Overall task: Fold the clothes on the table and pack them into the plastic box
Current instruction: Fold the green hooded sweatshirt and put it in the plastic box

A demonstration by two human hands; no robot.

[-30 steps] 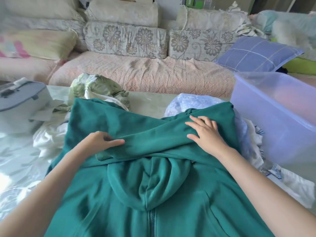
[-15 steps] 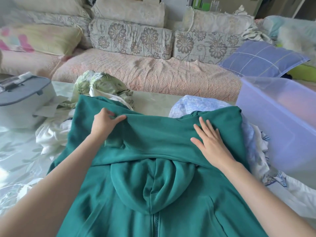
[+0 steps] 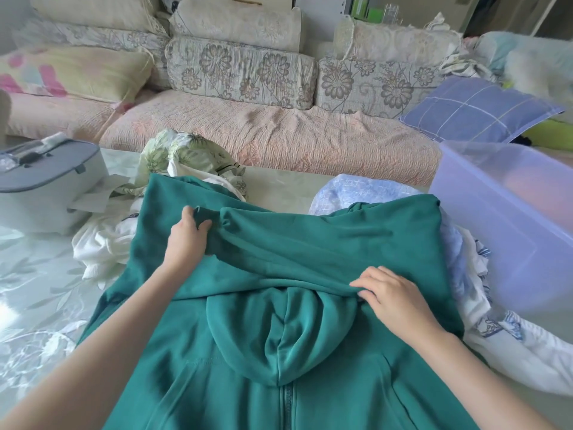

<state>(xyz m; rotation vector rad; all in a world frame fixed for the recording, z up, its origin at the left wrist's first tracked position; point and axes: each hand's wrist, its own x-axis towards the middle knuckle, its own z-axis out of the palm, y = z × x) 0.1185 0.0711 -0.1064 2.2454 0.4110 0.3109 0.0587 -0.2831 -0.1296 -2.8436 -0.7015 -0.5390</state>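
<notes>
The left hand [image 3: 189, 234], a little left of centre, gripped a bunch of the green hoodie [image 3: 310, 352] near a sleeve end, with thumb and fingers curled round the cloth. The right hand [image 3: 393, 297], lower and right of centre, pinched the near edge of the sleeve band folded across the chest, just above the hood. The hoodie lay zip side up across the middle of the frame. Its far edges rested on a white garment [image 3: 102, 243] at left and a blue-and-white one [image 3: 356, 190] at right, not on the bare table [image 3: 34, 274]. The plastic box [image 3: 508, 218] stood at the right edge, just beside the pile. To my eye the risk was that lumpy bedding. Thick fleece folded over it could spring open or slide, and a hard tug might drag the loose clothes underneath along.
</notes>
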